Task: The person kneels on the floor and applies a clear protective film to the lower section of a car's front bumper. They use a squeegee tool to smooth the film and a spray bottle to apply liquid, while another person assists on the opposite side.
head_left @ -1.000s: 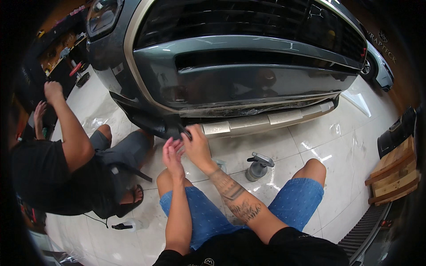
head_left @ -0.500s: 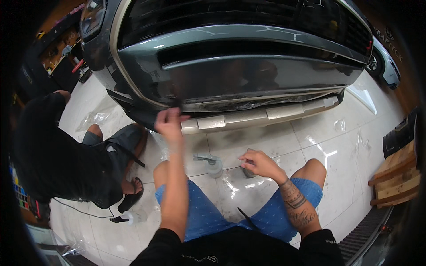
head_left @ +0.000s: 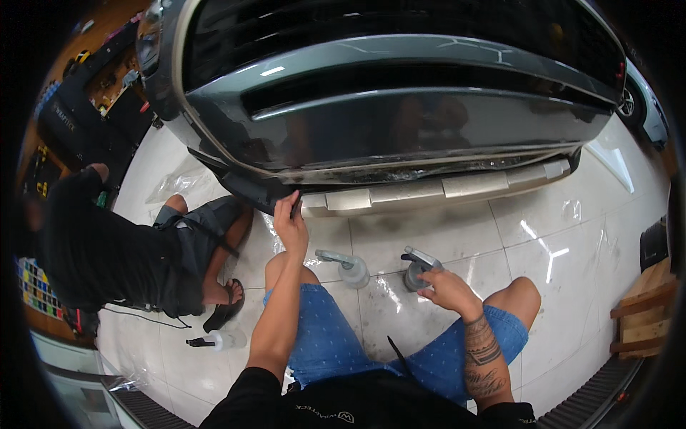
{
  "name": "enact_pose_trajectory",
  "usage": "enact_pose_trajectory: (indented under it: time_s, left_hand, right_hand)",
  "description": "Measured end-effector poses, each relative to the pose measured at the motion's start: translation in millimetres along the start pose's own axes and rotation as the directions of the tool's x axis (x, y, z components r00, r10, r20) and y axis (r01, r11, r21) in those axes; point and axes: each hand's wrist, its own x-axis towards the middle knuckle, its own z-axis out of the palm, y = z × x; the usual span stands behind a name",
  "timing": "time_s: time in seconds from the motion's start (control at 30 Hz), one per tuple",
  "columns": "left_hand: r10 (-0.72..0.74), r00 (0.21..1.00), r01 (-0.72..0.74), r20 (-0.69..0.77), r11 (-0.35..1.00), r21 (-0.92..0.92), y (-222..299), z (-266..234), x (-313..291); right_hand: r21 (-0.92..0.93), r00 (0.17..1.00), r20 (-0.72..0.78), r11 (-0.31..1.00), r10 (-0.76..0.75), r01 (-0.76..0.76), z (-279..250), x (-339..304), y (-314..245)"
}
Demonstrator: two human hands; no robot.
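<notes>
My left hand (head_left: 289, 223) is at the left end of the silver lower bumper trim (head_left: 407, 195) of a dark grey car (head_left: 343, 136). Its fingers are closed over a small dark piece, too hidden to name, against the black bumper corner. Low over the floor, my right hand (head_left: 453, 294) reaches to a spray bottle (head_left: 414, 279) with a grey trigger head. The fingers are apart beside the bottle; whether they touch it I cannot tell. Just left of that bottle stands another clear spray bottle (head_left: 354, 274) with a pale trigger head.
A co-worker in black (head_left: 121, 250) crouches at the left. Behind that person's sandal lies a third spray bottle (head_left: 221, 340) with a black head. Clear film (head_left: 175, 182) lies on the tiles near the car. Wooden steps (head_left: 647, 307) stand at the right.
My left hand has come down onto the bumper corner. My right hand has shifted right and lower, its fingers loosening, and the spray bottle's head now shows. The view has shifted slightly.
</notes>
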Motion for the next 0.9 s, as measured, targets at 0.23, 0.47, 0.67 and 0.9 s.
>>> enact_pose_trajectory:
  time_s: [0.23, 0.47, 0.67, 0.9]
  left_hand:
    - [0.218, 0.914, -0.129, -0.343, 0.956, 0.262, 70, 10, 61]
    - [0.091, 0.970, -0.087, 0.226, 0.996, -0.029, 59, 47, -21]
    - [0.222, 0.949, -0.235, 0.226, 0.971, 0.034, 80, 37, 52]
    - [0.419, 0.860, -0.466, 0.293, 0.878, 0.112, 46, 3, 40]
  right_hand:
    - [-0.013, 0.997, -0.082, 1.000, 0.005, -0.006, -11, -11, -2]
    - [0.005, 0.999, -0.032, 1.000, 0.028, -0.027, -10, -14, -1]
    - [0.040, 0.994, -0.094, 0.998, 0.057, -0.053, -26, -24, 13]
    - [0.138, 0.983, -0.160, 0.983, -0.095, 0.118, -16, -31, 5]
